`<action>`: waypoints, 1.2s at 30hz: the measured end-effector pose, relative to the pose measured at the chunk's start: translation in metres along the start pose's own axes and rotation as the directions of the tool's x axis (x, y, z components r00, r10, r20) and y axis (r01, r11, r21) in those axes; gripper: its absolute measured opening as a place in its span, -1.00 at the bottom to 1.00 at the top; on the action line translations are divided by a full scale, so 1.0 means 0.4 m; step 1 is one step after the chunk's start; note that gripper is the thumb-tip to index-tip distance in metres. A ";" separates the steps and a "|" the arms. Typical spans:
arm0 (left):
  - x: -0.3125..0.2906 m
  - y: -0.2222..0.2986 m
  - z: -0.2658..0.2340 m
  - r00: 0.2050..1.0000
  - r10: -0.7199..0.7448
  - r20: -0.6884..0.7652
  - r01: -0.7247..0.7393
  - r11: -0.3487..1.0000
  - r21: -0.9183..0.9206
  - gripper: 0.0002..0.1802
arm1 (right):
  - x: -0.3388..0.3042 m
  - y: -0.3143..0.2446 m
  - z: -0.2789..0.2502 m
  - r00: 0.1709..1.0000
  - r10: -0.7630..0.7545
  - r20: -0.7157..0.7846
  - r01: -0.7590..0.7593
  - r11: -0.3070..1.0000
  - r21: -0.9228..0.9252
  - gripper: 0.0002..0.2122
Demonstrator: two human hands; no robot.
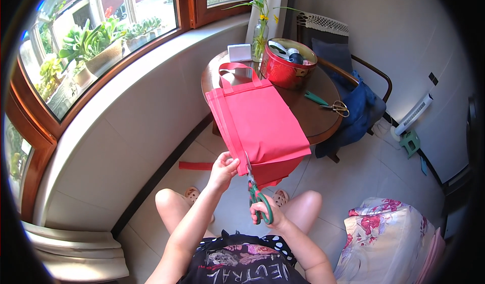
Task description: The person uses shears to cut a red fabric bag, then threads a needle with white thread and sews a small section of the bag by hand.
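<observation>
A red fabric tote bag (262, 120) lies flat on the round table, its handles toward the far side and its near end hanging over the front edge. My left hand (224, 171) pinches the bag's near left corner. In my right hand (266, 211) are green-handled scissors (254, 193), my fingers through the grips. Their blades point away from me and meet the red fabric just right of my left fingers. A loose red strip (196, 166) sticks out to the left, below the table level; whether it joins the bag is hidden by my left hand.
On the round table (323, 127) stand a red tin (288, 66) of sewing odds and ends, a glass vase (259, 41) and a small white box (239, 52). Gold-handled scissors (339, 108) lie at its right. A chair (371, 72) with blue cloth stands behind; flowered bedding (386, 238) sits lower right.
</observation>
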State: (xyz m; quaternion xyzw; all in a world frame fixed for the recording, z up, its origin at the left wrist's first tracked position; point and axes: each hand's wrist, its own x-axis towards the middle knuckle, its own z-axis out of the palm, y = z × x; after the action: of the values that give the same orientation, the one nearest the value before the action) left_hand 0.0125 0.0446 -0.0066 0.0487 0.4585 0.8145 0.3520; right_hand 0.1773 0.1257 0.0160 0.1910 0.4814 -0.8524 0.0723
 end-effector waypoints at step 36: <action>0.077 0.126 -0.020 0.994 -0.107 0.027 0.091 0.932 0.351 -0.79 | 0.009 0.017 -0.019 1.000 0.020 -0.015 -0.019 0.999 0.041 -0.82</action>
State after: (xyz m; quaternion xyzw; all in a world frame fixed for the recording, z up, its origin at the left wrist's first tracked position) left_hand -0.0405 0.0412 0.0206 0.1058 0.5895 0.7001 0.3888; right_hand 0.1782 0.1289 0.0057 0.2038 0.4626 -0.8597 0.0731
